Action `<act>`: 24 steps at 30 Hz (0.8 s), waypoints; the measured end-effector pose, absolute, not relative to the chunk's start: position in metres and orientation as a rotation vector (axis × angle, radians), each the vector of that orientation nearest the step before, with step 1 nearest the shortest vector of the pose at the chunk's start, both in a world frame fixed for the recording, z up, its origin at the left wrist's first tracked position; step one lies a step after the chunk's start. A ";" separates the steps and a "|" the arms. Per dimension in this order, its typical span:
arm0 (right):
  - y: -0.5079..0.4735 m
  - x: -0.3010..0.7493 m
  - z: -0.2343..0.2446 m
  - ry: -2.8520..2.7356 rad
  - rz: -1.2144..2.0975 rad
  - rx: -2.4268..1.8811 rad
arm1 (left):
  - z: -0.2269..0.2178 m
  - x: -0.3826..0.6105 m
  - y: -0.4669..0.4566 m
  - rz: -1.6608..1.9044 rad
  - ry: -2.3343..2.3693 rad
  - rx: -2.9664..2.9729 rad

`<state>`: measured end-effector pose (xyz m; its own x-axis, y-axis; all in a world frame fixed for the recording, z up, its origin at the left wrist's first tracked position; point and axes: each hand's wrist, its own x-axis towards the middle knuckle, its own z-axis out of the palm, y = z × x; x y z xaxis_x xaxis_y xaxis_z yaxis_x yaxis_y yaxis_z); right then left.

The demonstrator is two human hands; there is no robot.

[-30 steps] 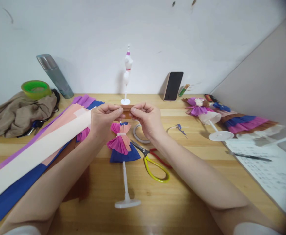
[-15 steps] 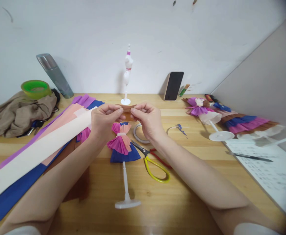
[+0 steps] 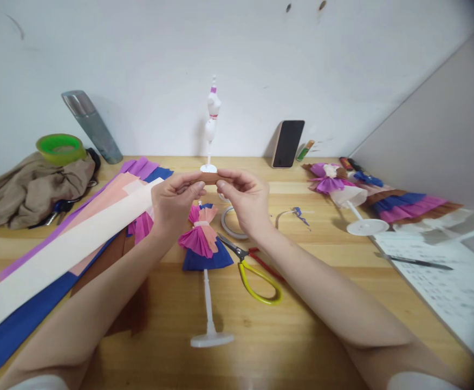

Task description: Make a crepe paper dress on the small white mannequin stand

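Observation:
Between my hands, a small strip of brown crepe paper [image 3: 209, 178] is stretched level above the table. My left hand [image 3: 175, 203] pinches its left end between thumb and fingers, and my right hand [image 3: 245, 200] pinches the right end the same way. Just below lies a small doll stand [image 3: 208, 303] dressed in a pink, peach and blue paper dress [image 3: 204, 238]. Scissors [image 3: 257, 271] with one yellow and one red handle lie beside the dress. A roll of tape [image 3: 232, 223] is partly hidden behind my right hand.
A white mini mannequin [image 3: 212, 116] stands by the wall, near a propped phone [image 3: 289, 143]. Coloured crepe paper strips [image 3: 74, 238] cover the left side. Finished paper dresses [image 3: 413, 203], a pen [image 3: 419, 262] and a written sheet [image 3: 448, 292] lie right. A bottle [image 3: 92, 127] leans back left.
The brown strip has been turned, so a flat narrow face now shows where its lower part hung down before. Both hands keep their pinch and have shifted only slightly.

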<state>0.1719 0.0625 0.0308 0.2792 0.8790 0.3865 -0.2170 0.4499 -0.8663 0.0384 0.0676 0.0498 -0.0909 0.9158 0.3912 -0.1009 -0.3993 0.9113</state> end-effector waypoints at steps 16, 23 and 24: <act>0.066 0.171 0.024 -1.109 0.654 -0.849 | 0.047 0.037 0.072 1.611 0.990 1.425; 0.063 0.171 0.025 -1.152 0.586 -0.887 | 0.047 0.038 0.072 1.608 0.976 1.392; 0.063 0.171 0.025 -1.153 0.584 -0.897 | 0.048 0.039 0.072 1.613 0.979 1.387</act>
<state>0.1713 0.0628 0.0252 0.3237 0.7899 0.5208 0.0475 0.5362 -0.8428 0.0385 0.0718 0.0476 -0.1016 0.9143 0.3920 -0.0741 -0.3999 0.9135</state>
